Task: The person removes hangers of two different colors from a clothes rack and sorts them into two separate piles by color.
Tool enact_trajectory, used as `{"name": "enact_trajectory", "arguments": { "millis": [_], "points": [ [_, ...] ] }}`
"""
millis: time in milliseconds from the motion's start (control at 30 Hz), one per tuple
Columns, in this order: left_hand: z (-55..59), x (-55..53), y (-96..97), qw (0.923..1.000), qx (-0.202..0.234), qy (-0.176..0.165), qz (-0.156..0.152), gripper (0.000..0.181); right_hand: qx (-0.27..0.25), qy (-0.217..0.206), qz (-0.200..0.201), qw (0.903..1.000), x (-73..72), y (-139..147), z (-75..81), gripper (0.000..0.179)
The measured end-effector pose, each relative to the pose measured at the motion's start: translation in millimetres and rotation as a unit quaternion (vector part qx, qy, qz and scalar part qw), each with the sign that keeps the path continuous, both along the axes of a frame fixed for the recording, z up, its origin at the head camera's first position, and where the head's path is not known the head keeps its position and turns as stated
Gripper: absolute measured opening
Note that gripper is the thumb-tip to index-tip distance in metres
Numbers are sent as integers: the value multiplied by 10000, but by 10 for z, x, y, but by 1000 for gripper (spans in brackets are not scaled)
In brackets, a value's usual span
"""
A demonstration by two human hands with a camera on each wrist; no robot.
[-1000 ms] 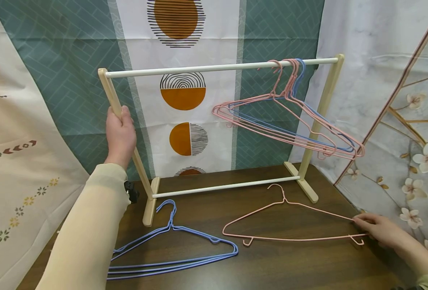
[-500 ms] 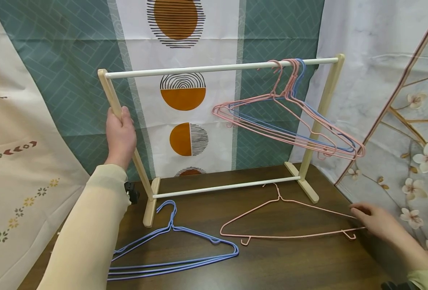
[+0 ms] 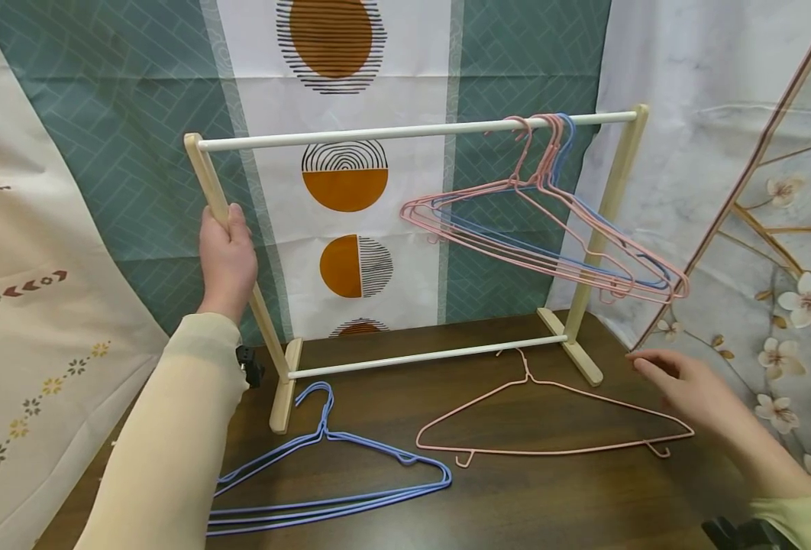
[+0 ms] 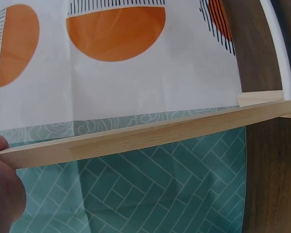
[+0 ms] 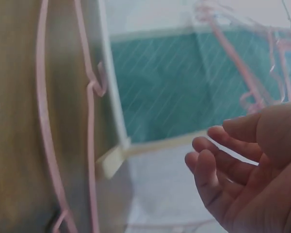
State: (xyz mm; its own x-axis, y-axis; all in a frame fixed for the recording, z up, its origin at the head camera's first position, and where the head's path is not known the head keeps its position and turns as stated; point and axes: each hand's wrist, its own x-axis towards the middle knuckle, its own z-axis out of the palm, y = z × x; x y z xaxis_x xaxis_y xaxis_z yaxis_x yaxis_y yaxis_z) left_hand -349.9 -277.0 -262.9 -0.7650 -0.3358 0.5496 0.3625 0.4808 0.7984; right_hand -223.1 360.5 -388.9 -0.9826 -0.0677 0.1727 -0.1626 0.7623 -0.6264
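Note:
My left hand (image 3: 228, 256) grips the left wooden post (image 4: 150, 138) of a small clothes rack partway up. My right hand (image 3: 697, 393) is raised above the table's right side, fingers loosely bent and holding nothing, as the right wrist view (image 5: 242, 165) also shows. Just left of it a pink hanger (image 3: 557, 452) lies flat, its hook reaching under the rack's lower bar (image 3: 419, 357). Several pink hangers (image 3: 515, 182) and a blue hanger (image 3: 565, 153) hang from the right part of the white top rail (image 3: 378, 133).
Several blue hangers (image 3: 378, 441) lie stacked at the front left of the dark wooden table (image 3: 502, 508), partly hidden by my left sleeve (image 3: 165, 428). Patterned cloths hang behind, with a floral curtain (image 3: 777, 252) on the right. The rack's right foot (image 3: 570, 347) stands near the back.
My right hand has let go of the pink hanger's right end and risen toward the back left. That hanger shifted slightly left and back. My left hand stays on the post.

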Motion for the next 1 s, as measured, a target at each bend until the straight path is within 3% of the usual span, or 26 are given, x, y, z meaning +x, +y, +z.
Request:
{"name": "enact_trajectory", "arguments": {
  "millis": [133,300,500,667,767,1000],
  "points": [
    [8,10,1,10000,12,11,10,58,-386,385,203,9983,3,-202,208,40],
    [15,11,-11,10000,22,33,26,57,-751,1052,63,9916,-28,-390,458,39],
    [2,17,-9,10000,27,39,30,58,-1205,1757,-505,9757,-83,-511,604,43],
    [-41,23,-15,9999,88,-102,61,59,-1401,2351,-775,9587,-189,-595,614,42],
    [-46,31,-21,9998,85,-151,101,58,-1401,2443,-848,9558,-266,-615,613,45],
    [-3,5,2,10000,16,50,62,53,-1411,2193,-810,9620,-385,-627,633,50]
  ]
}}
